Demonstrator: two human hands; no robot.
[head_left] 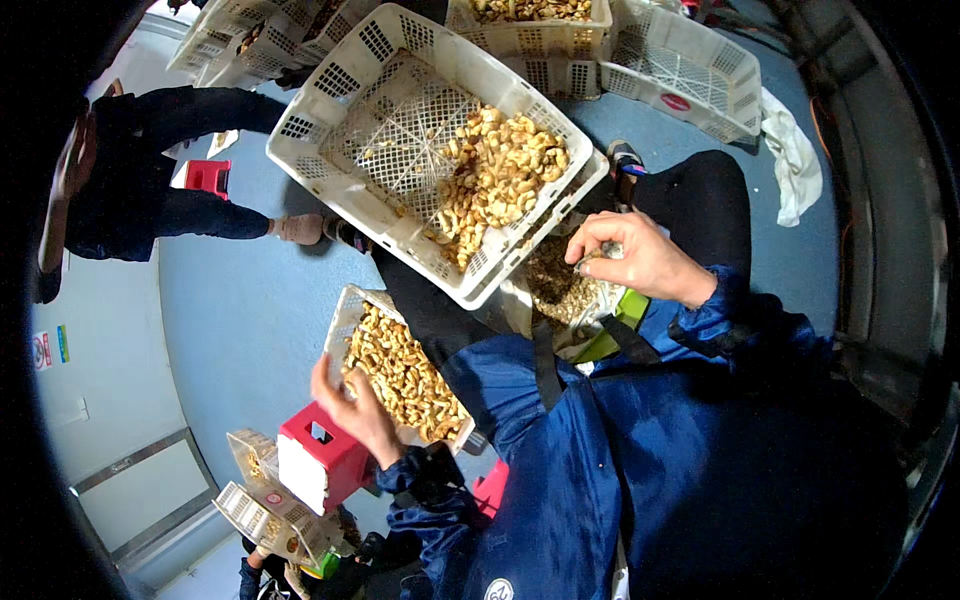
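Observation:
My left hand (360, 412) is over the near edge of a white crate (343, 318) of tan, curved pieces like small mushrooms (405, 375). Its fingers are apart, with nothing seen in them. My right hand (648, 262) is closed, thumb against forefinger, on something small and greyish that I cannot make out. Beneath it, between my legs, sits a green container (628, 310) with a pale liner, holding brown scraps (560, 285). Ahead of me a large white crate (345, 165) stands tilted, more tan pieces (500, 180) heaped on its right side.
Another person (120, 180) stands at the left, near a small red stool (207, 177). A red and white stool (325, 455) is beside my left forearm. More crates (680, 75) line the far side, with a white cloth (792, 160) on the blue floor (260, 290).

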